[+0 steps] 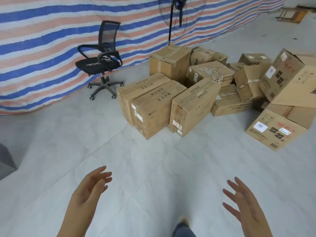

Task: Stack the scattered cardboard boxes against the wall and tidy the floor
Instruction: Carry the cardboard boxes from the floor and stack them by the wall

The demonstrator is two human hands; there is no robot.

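Several brown cardboard boxes lie in a loose heap on the grey tiled floor at the centre right. Nearest me stand three upright ones side by side: a left box [135,93], a middle box [153,108] and a right box [193,106]. A large printed box [294,77] leans tilted at the far right, above an open printed box [273,129]. My left hand [89,187] and my right hand [242,200] are both raised low in the frame, palms facing each other, fingers spread, holding nothing, well short of the boxes.
A striped blue, red and white tarpaulin [51,40] hangs as the back wall. A black office chair [102,60] stands before it, left of the boxes. A standing fan [177,16] rises behind the heap. A grey object [6,159] sits at the left edge. My foot [183,226] shows below.
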